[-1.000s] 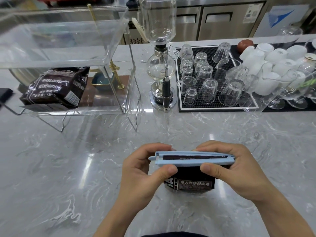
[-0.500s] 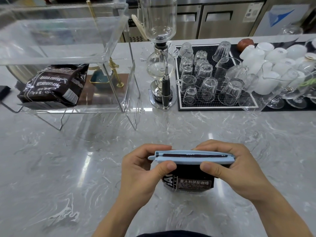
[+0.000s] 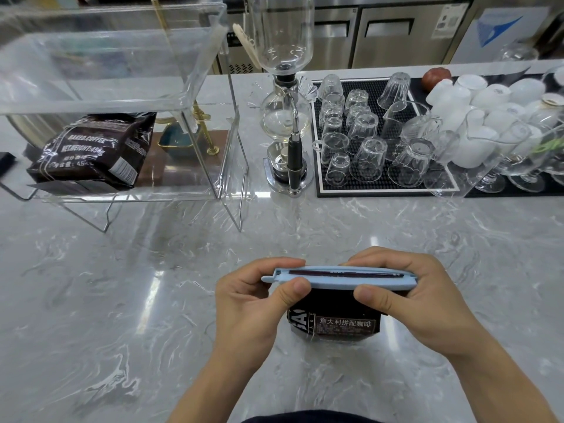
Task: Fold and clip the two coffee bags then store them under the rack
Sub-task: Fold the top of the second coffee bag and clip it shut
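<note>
At about 6 o'clock on the grey marble counter (image 3: 91,300), both hands pinch a light blue clip (image 3: 338,277) that runs across the folded top of a dark coffee bag (image 3: 334,323). The bag stands upright on the counter, its printed label facing the camera. The left hand (image 3: 250,303) grips the clip's left end, thumb pressed on the near side and fingers curled behind; the right hand (image 3: 418,297) does the same at the right end, its thumb lying along the clip's front edge. A dark strip of the bag's fold shows along the top of the clip. Whether the clip is fully snapped closed cannot be told. At about 10 o'clock, well apart from the hands, a second coffee bag (image 3: 94,151) lies on its side beneath the upper shelf of a clear plastic rack (image 3: 195,87); no clip can be made out on it from here. At 12 o'clock a glass siphon coffee maker (image 3: 287,117) stands just beside the rack's right end. At about 1 o'clock, a black mat (image 3: 427,90) carries upturned glasses (image 3: 366,157), with white cups (image 3: 476,117) beyond them at 2 o'clock.
</note>
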Action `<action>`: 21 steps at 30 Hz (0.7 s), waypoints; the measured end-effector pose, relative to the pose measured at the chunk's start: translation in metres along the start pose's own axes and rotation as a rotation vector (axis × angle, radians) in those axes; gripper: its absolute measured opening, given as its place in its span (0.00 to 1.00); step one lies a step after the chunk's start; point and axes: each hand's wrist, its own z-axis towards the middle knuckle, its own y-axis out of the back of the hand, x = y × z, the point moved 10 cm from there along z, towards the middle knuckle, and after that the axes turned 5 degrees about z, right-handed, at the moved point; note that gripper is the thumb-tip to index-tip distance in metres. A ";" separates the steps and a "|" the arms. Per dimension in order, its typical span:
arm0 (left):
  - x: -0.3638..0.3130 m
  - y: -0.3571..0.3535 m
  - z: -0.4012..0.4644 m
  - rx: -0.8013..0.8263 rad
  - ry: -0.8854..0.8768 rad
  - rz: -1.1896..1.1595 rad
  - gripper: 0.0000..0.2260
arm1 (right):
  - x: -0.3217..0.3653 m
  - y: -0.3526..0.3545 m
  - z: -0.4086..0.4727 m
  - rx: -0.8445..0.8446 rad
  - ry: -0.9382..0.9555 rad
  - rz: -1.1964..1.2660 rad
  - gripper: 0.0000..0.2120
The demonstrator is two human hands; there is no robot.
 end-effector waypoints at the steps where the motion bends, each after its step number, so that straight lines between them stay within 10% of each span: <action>1: 0.000 0.000 0.000 0.000 0.002 0.000 0.08 | 0.000 0.000 0.000 0.002 0.000 -0.002 0.18; 21: -0.004 0.001 -0.004 -0.057 -0.019 0.119 0.06 | 0.005 0.001 -0.002 -0.049 0.045 0.017 0.12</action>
